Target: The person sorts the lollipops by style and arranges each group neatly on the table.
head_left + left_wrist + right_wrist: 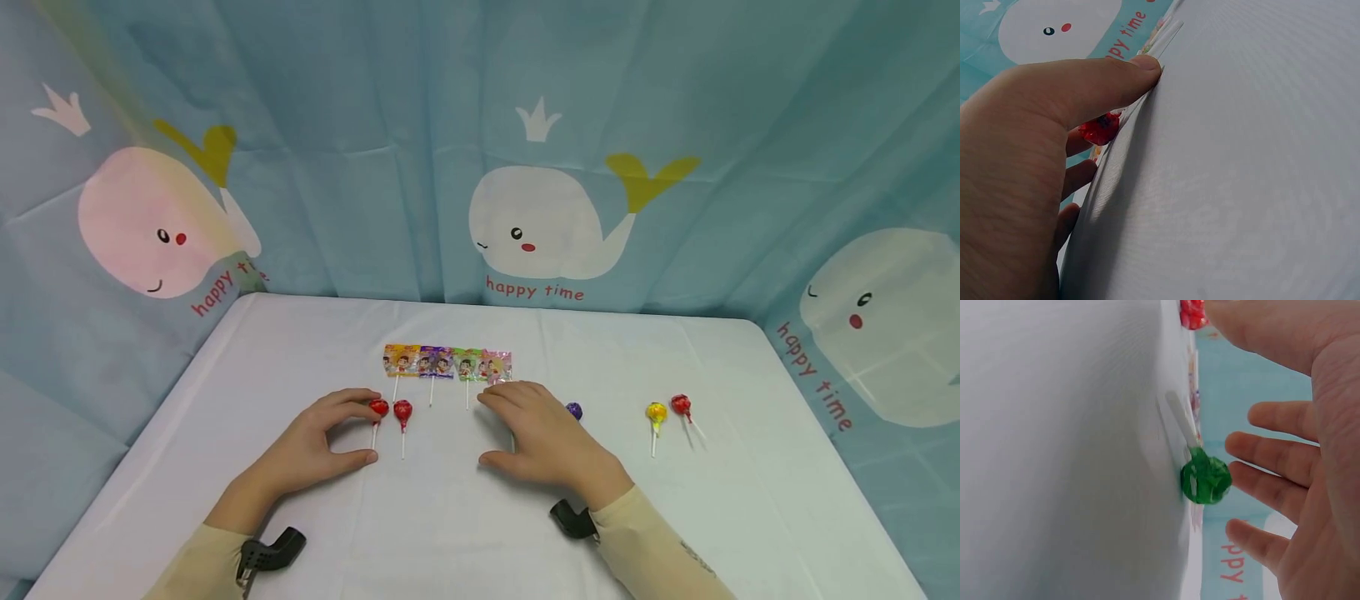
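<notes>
Blue curtain [360,208] backs a white table [420,533]. The left hand [322,437] curves loosely, thumb and fingers apart, about a red lollipop [382,407] on the table; contact cannot be confirmed. Judged light, hard and slick, it is best pinched by its stick [374,437]. Head: round, glossy. Just right lies a second red lollipop [402,412]. The right hand [532,433], relaxed, gripping nothing, arches over a green lollipop [1207,480]: shiny, crinkled, white-stemmed, probably brittle if dropped.
</notes>
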